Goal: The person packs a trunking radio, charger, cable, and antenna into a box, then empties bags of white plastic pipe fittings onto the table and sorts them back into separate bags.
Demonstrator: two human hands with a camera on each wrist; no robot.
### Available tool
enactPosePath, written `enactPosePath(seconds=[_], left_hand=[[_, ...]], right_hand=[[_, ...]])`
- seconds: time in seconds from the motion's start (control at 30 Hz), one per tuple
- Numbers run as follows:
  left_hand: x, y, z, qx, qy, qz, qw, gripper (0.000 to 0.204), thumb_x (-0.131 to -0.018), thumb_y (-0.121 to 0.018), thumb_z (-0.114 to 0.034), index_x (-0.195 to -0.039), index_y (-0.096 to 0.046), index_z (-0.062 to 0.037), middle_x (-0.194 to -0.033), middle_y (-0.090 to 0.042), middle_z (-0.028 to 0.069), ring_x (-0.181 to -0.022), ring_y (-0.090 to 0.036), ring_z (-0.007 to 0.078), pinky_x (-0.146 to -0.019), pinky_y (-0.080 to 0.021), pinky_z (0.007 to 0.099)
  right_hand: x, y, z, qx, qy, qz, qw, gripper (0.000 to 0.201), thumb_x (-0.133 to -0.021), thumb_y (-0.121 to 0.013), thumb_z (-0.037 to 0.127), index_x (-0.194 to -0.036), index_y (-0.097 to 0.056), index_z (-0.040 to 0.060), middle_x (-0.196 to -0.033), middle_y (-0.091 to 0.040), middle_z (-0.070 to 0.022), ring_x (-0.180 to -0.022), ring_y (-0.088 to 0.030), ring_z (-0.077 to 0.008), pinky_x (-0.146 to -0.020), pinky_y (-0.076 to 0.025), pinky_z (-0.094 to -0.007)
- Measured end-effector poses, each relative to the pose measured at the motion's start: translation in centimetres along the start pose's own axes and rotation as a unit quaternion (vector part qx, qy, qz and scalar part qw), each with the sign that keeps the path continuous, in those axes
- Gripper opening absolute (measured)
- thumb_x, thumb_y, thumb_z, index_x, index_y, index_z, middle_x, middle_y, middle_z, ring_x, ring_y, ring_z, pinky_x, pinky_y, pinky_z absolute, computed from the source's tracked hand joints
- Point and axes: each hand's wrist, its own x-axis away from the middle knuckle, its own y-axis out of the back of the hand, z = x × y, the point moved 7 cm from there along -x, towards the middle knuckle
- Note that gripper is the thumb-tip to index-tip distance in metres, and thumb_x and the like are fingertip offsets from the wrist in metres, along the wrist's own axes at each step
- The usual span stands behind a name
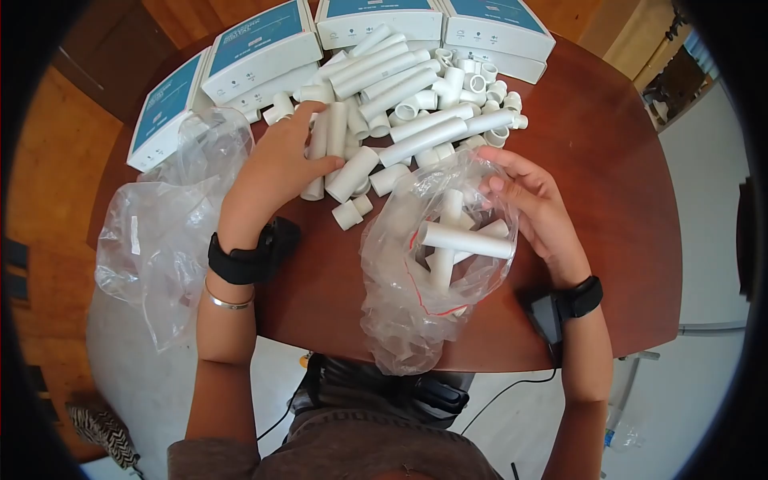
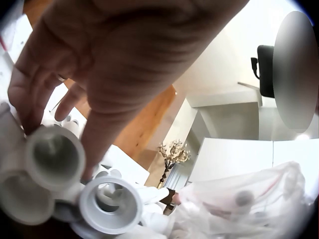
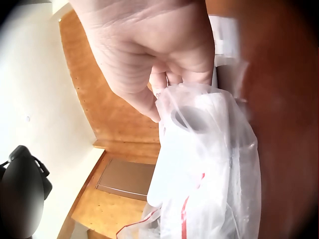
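Note:
In the head view my left hand point(image 1: 276, 164) is at the left side of a heap of white plastic pipes. Its thumb and fingers grip a short pipe piece point(image 1: 337, 128), whose round open end point(image 2: 55, 158) faces the left wrist camera. My right hand point(image 1: 534, 200) pinches the rim of a clear plastic bag point(image 1: 392, 272) that has a red line near its mouth. Several white pipes point(image 1: 468, 239) lie crossed inside the bag. A short stepped fitting point(image 1: 349, 214) sits on the table between the two hands.
Longer pipes point(image 1: 380, 74) and elbow fittings point(image 1: 452, 88) fill the back of the brown table point(image 1: 608, 192). Blue and white boxes point(image 1: 260, 48) line its far edge. Another clear plastic bag point(image 1: 160, 232) spreads over the left edge, beside my left forearm.

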Motion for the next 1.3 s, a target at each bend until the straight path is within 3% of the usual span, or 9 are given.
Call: enactPosePath(seconds=[0.07, 0.2, 0.3, 0.4, 0.53, 0.6, 0.77, 0.93, 1.3], left_hand=[[0.0, -0.1, -0.2, 0.019, 0.004, 0.056, 0.998, 0.064, -0.077, -0.072, -0.023, -0.132, -0.044, -0.0067, -0.095, -0.06, 0.0167, -0.077, -0.06, 0.0213, -0.067, -0.049, 0.0339], [0.0, 2.0, -1.9, 0.132, -0.005, -0.006, 0.991, 0.06, -0.08, -0.07, -0.018, -0.132, -0.043, -0.0057, -0.102, -0.057, 0.014, -0.083, -0.061, 0.0206, -0.07, -0.049, 0.0312], [1.0, 2.7, -6.2, 0.336, -0.076, -0.073, 0.936, 0.05, -0.082, -0.069, -0.006, -0.126, -0.045, -0.0047, -0.104, -0.053, 0.0087, -0.089, -0.059, 0.0132, -0.075, -0.051, 0.0263], [2.4, 0.2, -9.6, 0.558, -0.195, -0.026, 0.806, 0.037, -0.081, -0.064, 0.008, -0.112, -0.047, -0.0028, -0.106, -0.054, 0.0084, -0.088, -0.059, 0.0135, -0.081, -0.053, 0.0286], [3.9, -3.1, -10.2, 0.458, -0.192, 0.088, 0.864, 0.033, -0.082, -0.064, 0.005, -0.112, -0.051, -0.0031, -0.106, -0.058, 0.0088, -0.09, -0.061, 0.0153, -0.08, -0.053, 0.0298], [4.6, -4.3, -10.6, 0.259, -0.243, 0.175, 0.918, 0.029, -0.082, -0.065, 0.0, -0.111, -0.058, -0.0032, -0.113, -0.061, 0.0093, -0.106, -0.058, 0.0201, -0.091, -0.046, 0.0338], [5.0, -2.7, -11.9, 0.223, -0.341, 0.14, 0.903, 0.032, -0.08, -0.067, -0.005, -0.112, -0.063, -0.0058, -0.111, -0.063, 0.0078, -0.105, -0.057, 0.0182, -0.085, -0.046, 0.0315], [2.7, 1.3, -4.1, 0.077, -0.049, 0.052, 0.995, 0.033, -0.081, -0.067, -0.011, -0.113, -0.06, -0.0045, -0.096, -0.062, 0.0089, -0.077, -0.056, 0.0201, -0.069, -0.047, 0.0296], [3.4, -1.5, -3.4, 0.09, -0.068, 0.201, 0.973, 0.054, -0.073, -0.076, -0.022, -0.12, -0.056, -0.0065, -0.106, -0.054, 0.0075, -0.069, -0.051, 0.0167, -0.062, -0.046, 0.0285]], right_hand=[[-0.1, 0.0, -0.2, -0.023, -0.004, 0.011, 1.0, 0.038, -0.089, -0.059, 0.006, -0.126, -0.053, -0.0007, -0.122, -0.058, -0.0056, -0.095, -0.058, -0.0084, -0.083, -0.05, -0.0249], [-0.1, 0.1, -0.1, -0.025, -0.012, 0.026, 0.999, 0.038, -0.09, -0.057, 0.006, -0.127, -0.052, -0.0008, -0.123, -0.057, -0.006, -0.096, -0.057, -0.0077, -0.083, -0.05, -0.0248], [-0.2, 0.3, -0.6, -0.046, -0.004, 0.04, 0.998, 0.039, -0.09, -0.058, 0.006, -0.128, -0.052, -0.0004, -0.124, -0.057, -0.0059, -0.097, -0.057, -0.0081, -0.083, -0.049, -0.0251], [0.0, 0.1, -0.2, -0.051, 0.001, 0.048, 0.998, 0.039, -0.089, -0.059, 0.007, -0.128, -0.053, 0.0004, -0.123, -0.057, -0.0054, -0.097, -0.057, -0.0085, -0.083, -0.049, -0.0252], [0.3, -0.3, 0.1, -0.044, -0.007, 0.043, 0.998, 0.038, -0.088, -0.061, 0.008, -0.126, -0.055, 0.0019, -0.119, -0.059, -0.0035, -0.095, -0.057, -0.0084, -0.082, -0.049, -0.025], [0.4, -0.3, 0.1, -0.039, -0.01, 0.045, 0.998, 0.038, -0.088, -0.061, 0.008, -0.125, -0.055, 0.0023, -0.117, -0.06, -0.0029, -0.094, -0.057, -0.0081, -0.082, -0.049, -0.0248], [0.4, -0.5, 0.0, -0.051, -0.021, 0.044, 0.998, 0.036, -0.088, -0.062, 0.008, -0.123, -0.057, 0.0029, -0.109, -0.061, -0.0017, -0.089, -0.057, -0.0072, -0.079, -0.049, -0.0236], [0.4, -0.3, -0.2, -0.044, -0.018, 0.048, 0.998, 0.038, -0.089, -0.061, 0.011, -0.125, -0.055, 0.0022, -0.111, -0.06, -0.0021, -0.09, -0.057, -0.0065, -0.08, -0.048, -0.0231], [0.5, -0.3, 0.0, -0.016, -0.015, 0.032, 0.999, 0.036, -0.088, -0.061, 0.01, -0.123, -0.057, 0.0034, -0.114, -0.061, -0.0036, -0.095, -0.057, -0.0091, -0.083, -0.048, -0.0255]])
